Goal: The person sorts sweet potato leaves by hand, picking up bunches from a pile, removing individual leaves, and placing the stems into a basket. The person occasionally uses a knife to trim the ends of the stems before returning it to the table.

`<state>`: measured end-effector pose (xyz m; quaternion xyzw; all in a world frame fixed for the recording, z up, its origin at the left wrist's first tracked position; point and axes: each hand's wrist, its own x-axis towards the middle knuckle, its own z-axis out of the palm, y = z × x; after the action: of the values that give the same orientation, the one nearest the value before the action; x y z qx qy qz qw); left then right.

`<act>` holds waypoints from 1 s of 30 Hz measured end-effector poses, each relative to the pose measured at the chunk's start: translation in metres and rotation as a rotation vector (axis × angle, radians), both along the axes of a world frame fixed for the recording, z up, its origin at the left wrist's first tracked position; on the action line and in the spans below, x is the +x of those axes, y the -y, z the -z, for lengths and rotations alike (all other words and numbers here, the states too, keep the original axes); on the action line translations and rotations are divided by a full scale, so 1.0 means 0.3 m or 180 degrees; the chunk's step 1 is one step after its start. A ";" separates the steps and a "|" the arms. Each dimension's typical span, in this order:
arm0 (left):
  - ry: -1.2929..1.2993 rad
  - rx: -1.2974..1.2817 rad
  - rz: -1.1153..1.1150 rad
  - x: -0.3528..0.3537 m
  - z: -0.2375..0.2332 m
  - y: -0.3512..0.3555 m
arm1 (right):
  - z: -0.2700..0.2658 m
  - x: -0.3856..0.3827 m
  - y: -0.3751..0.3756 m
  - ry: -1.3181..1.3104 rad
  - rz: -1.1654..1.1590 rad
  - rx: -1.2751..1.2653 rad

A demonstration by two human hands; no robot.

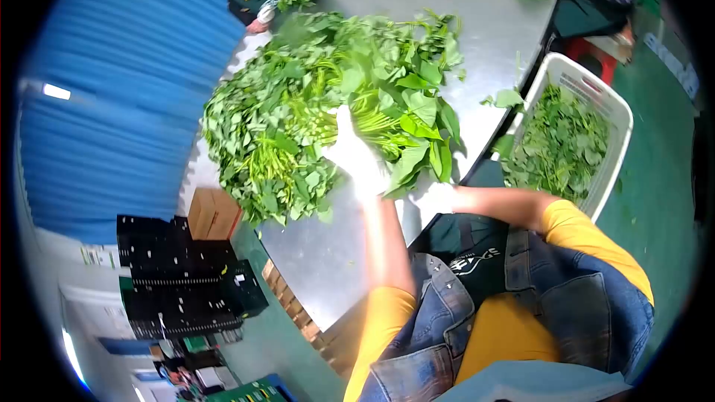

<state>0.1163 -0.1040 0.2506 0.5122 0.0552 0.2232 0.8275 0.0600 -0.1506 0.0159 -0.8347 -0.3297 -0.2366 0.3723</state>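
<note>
The 1 big heap of green leafy stalks (313, 104) lies on the grey metal table (477, 22), its pale stems running crosswise; the white-gloved left hand (356, 155) reaches into it, nearer than the white-gloved right hand (436, 197) at the table edge; finger grip of both is too blurred to tell; 1 white plastic crate (622, 123) of leaves stands beside.

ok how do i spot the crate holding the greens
Find the long grey metal table heaped with leafy greens. Off its right edge stands a white plastic crate. It is the only container filled with loose leaves; the brown box lies left of the table.
</note>
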 end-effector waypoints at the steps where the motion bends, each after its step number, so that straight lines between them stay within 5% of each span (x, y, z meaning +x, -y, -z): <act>1: 0.0039 -0.0021 -0.0064 -0.006 -0.004 -0.005 | -0.015 0.003 -0.022 -0.0101 -0.0058 0.0047; 5: -0.0399 0.0535 -0.0832 0.004 0.027 -0.050 | -0.085 0.019 -0.082 -0.0542 -0.0231 0.0302; 6: -0.0336 0.0548 -0.0841 0.016 0.050 -0.067 | -0.099 0.012 -0.063 -0.0508 -0.0319 -0.0773; 8: -0.0275 0.0542 -0.0843 0.046 0.113 -0.106 | -0.178 -0.014 0.026 -0.1853 -0.1355 -0.0288; 9: -0.0035 0.0598 -0.0483 0.052 0.143 -0.116 | -0.289 -0.029 0.120 -0.2259 -0.2321 0.0098; 11: 0.0180 0.0546 0.0018 0.069 0.196 -0.109 | -0.635 -0.075 0.301 -0.2938 -0.2786 0.0192; 12: 0.0668 0.2425 -0.0389 0.113 0.284 -0.125 | -0.662 -0.093 0.359 -0.2931 -0.2777 0.1234; 13: 0.1178 0.4298 -0.0779 0.145 0.366 -0.130 | -0.744 -0.099 0.413 -0.3385 -0.1704 0.1441; 15: 0.0255 0.1514 0.0930 0.040 0.247 -0.030 | -0.746 -0.056 0.438 -0.1749 -0.0366 0.2247; 16: 0.0452 0.1254 0.1382 -0.016 0.164 0.004 | -0.754 -0.032 0.455 -0.1178 0.0163 0.1799; 17: 0.0446 0.1233 0.1451 -0.040 0.144 0.034 | -0.796 -0.037 0.476 -0.1040 0.0505 0.1227; 19: 0.0337 0.0814 0.2237 -0.065 0.132 0.077 | -0.780 -0.011 0.470 -0.1042 0.0329 0.1356; 20: 0.0531 0.1040 0.2232 -0.055 0.162 0.083 | -0.755 0.014 0.486 -0.0803 0.0259 0.1007; 21: -0.0120 0.0806 0.2392 0.013 0.311 0.094 | -0.720 0.038 0.490 -0.0823 0.0209 0.1163; 23: -0.0033 0.0557 0.2605 0.015 0.347 0.104 | -0.711 0.047 0.533 -0.1478 0.0154 0.1088; 24: -0.0043 0.0563 0.2588 0.017 0.362 0.096 | -0.666 0.056 0.548 0.0160 0.0264 0.0558; 26: -0.0381 0.0432 0.2505 -0.014 0.291 0.104 | -0.668 0.007 0.616 -0.0962 0.0882 0.1009; 28: -0.0710 0.0287 0.2417 -0.037 0.240 0.108 | -0.547 0.013 0.764 -0.1094 0.2086 0.1242; 29: -0.0707 0.0268 0.2395 -0.008 0.290 0.100 | -0.517 0.013 0.845 -0.1042 0.2545 0.0325; 30: -0.0176 0.1532 0.2277 0.039 0.387 0.086 | -0.499 -0.015 0.884 -0.0917 0.2971 -0.0601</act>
<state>0.1278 -0.1298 0.1345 0.6832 -0.1573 -0.0850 0.7080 0.0556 -0.4158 0.1657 -0.9475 0.1139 -0.2294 0.1912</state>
